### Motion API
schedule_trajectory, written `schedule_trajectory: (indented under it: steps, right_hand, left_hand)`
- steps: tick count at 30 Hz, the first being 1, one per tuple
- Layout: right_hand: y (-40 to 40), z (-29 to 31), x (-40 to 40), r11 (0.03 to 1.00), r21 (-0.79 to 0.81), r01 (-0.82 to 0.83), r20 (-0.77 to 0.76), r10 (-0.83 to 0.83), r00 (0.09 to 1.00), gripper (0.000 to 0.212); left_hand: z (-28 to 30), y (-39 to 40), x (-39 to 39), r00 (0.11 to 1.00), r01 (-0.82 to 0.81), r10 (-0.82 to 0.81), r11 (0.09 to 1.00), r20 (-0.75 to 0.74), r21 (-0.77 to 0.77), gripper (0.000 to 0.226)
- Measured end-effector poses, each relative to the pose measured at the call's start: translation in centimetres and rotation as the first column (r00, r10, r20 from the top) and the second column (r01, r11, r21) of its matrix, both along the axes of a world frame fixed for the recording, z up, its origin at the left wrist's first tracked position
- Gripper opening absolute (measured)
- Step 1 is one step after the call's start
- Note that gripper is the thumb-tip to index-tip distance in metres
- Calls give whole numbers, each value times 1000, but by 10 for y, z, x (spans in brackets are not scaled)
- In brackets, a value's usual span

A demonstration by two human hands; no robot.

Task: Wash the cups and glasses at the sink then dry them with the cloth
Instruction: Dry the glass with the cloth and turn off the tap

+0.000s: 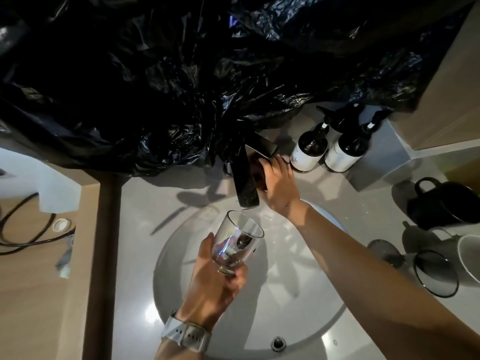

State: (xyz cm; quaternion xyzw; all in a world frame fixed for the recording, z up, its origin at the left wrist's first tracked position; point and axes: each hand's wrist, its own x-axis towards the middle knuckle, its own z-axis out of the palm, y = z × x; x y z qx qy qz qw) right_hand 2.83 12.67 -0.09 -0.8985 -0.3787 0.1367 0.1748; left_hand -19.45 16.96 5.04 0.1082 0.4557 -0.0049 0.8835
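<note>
1. We hold a clear glass (pixel 237 241) in our left hand (pixel 211 284), tilted with its mouth toward the tap; the grip is curled round the lower part of the glass, thumb on the near side and fingers under its base.
2. The glass hangs over the round white sink (pixel 181 289), just below and in front of the dark tap spout (pixel 245 183), not touching it. We cannot tell whether water is running.
3. Our right hand (pixel 276 181) reaches across the basin to the tap; its grip lies beside the spout with the fingers up against the dark tap handle (pixel 262 148). Whether they clasp it or merely rest there we cannot tell.
4. A pale watch (pixel 185 335) sits on our left wrist.
5. On the table right of the sink stand a black mug (pixel 441 201), a white cup (pixel 468 258) at the frame's edge, and another clear glass (pixel 431 271) beside it.
6. Two dark pump bottles with white labels, one (pixel 309 149) nearer the tap and one (pixel 345 152) to its right, stand behind the basin close to our right hand.
7. Crumpled black plastic sheeting (pixel 181 74) covers the wall above the sink and hangs down to the tap.
8. At far left, a dark cable (pixel 23 224) loops across a lower wooden surface.
</note>
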Motion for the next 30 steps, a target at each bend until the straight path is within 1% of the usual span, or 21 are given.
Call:
schedule_trajectory:
  steps: [2,4,5,6,8,9,11,13,14,15,16,18,20,23,26,28,30]
  right_hand:
    - [3,5,2,1000,22,18,-8,-18,1000,81]
    - [-4,9,-3,997,67,39,14,-40,999,86]
    - [-11,12,-9,993,107,58,17,-60,998,87]
    - [-20,16,-17,980,178,85,-15,-84,996,85]
    - [-44,31,-42,912,356,202,-207,-134,969,67]
    - [-57,42,-57,863,419,284,-326,-150,934,55]
    - [-87,70,-91,792,449,414,-522,-144,841,35]
    - [-112,91,-119,771,442,458,-628,-99,772,26]
    - [-125,100,-132,766,441,468,-665,-71,743,27]
    - [-140,107,-143,762,444,470,-693,-40,720,33]
    - [-153,111,-153,763,448,466,-706,-18,708,43]
    - [-180,117,-170,776,437,454,-708,-14,706,66]
    - [-204,123,-182,783,426,452,-699,-32,714,80]
    - [-237,130,-197,731,454,509,-679,-86,729,83]
    - [-266,134,-205,640,473,606,-672,-182,717,80]
    - [-287,134,-208,596,494,633,-651,-230,724,76]
    - [-308,135,-207,562,510,651,-629,-272,728,75]
  left_hand:
    - [2,0,0,1000,5,-4,1000,-29,24,47]
    - [5,0,-1,999,0,1,1000,-42,14,44]
    - [7,0,-2,999,-9,9,1000,-49,1,42]
    - [9,-2,-4,998,-19,19,1000,-57,-3,40]
    - [12,-7,-7,997,-20,23,999,-72,35,46]
    - [14,-11,-9,997,-4,9,998,-74,66,51]
    - [19,-24,-13,998,28,-23,995,-56,97,56]
    - [21,-33,-18,998,41,-37,995,-47,89,53]
    - [24,-40,-20,998,58,-55,993,-31,101,53]
    - [27,-48,-22,997,82,-82,989,-8,121,53]
    - [32,-56,-23,993,109,-113,984,19,138,52]
    - [42,-76,-26,977,179,-195,970,83,165,50]
    - [49,-98,-28,948,266,-295,941,121,210,56]
    - [60,-133,-28,895,389,-433,875,108,287,61]
    - [69,-165,-23,858,457,-499,852,127,256,58]
    - [70,-184,-16,833,500,-540,828,119,255,59]
    - [66,-203,-9,807,541,-590,762,37,356,55]
